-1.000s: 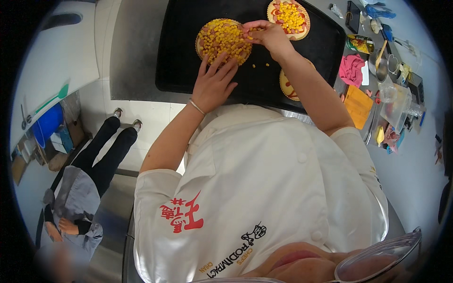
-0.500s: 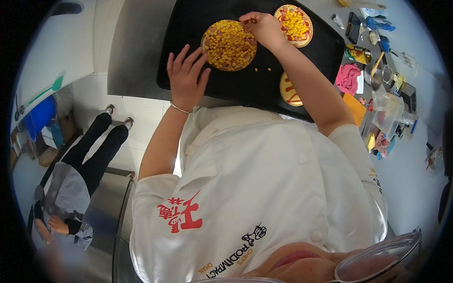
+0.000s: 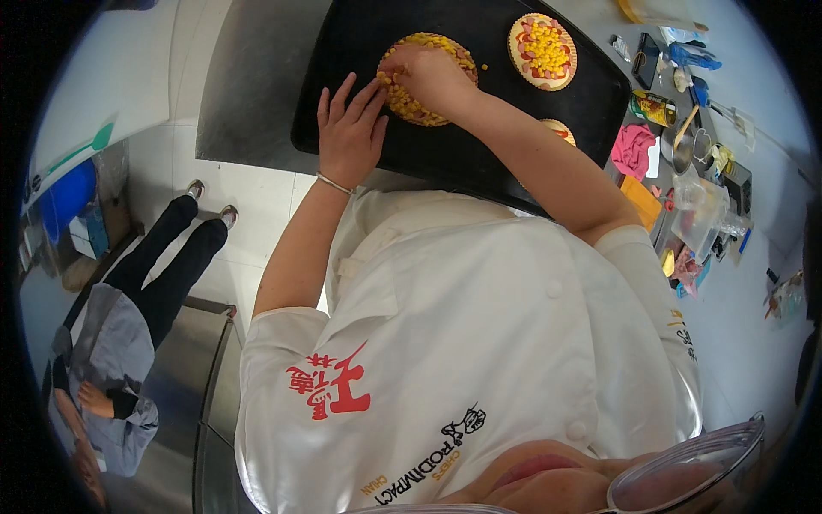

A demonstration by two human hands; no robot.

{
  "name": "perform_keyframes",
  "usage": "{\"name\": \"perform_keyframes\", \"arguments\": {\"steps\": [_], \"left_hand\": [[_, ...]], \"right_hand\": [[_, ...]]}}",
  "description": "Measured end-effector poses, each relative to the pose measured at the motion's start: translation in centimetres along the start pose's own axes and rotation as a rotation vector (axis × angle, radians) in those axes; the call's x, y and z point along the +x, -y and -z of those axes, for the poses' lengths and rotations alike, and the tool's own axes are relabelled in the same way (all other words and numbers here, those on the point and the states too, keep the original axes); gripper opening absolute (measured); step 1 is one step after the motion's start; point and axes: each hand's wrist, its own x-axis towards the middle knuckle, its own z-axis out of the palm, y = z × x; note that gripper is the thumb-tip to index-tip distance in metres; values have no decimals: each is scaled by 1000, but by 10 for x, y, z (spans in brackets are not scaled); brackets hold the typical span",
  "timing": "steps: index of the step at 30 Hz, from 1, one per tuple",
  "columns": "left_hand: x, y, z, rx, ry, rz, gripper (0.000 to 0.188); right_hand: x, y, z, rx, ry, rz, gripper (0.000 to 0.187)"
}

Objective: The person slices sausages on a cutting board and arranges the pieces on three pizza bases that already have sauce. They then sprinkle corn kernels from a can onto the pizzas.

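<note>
A round pizza crust covered with yellow corn kernels and pinkish meat bits [image 3: 411, 110] lies on a black baking tray [image 3: 342, 51]. Over its left part is my right hand [image 3: 428, 79], fingers bent down and drawn together at the topping. Some kernels show by the fingertips, but what they grip is hidden. My left hand [image 3: 352, 128] has its fingers stretched out, their tips at the crust's left edge. A second topped pizza [image 3: 543, 51] sits farther right. Partly behind my right forearm is a third crust with red sauce [image 3: 561, 130].
One loose kernel [image 3: 485, 67] lies on the tray. The tray rests on a metal table [image 3: 248, 94]. Along the right stand a tin can [image 3: 653, 109], a pink cloth [image 3: 633, 147], a metal bowl [image 3: 676, 152] and plastic bags. Another person in grey [image 3: 116, 334] is at the left.
My right hand has moved left, from the corn pizza's right edge to over its left part. My left hand has shifted slightly right. The pizzas appear a little farther right in the picture.
</note>
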Motion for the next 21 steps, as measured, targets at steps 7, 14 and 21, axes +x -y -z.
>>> {"name": "perform_keyframes", "arguments": {"steps": [7, 14, 21], "left_hand": [[9, -3, 5, -38, 39, -7, 36], [22, -8, 0, -115, -77, -71, 29], [95, -54, -20, -82, 42, -310, 32]], "right_hand": [[-20, -24, 47, 884, 93, -541, 24], [-81, -121, 133, 1352, -362, -782, 22], [-84, -167, 138, 800, -410, -601, 32]]}}
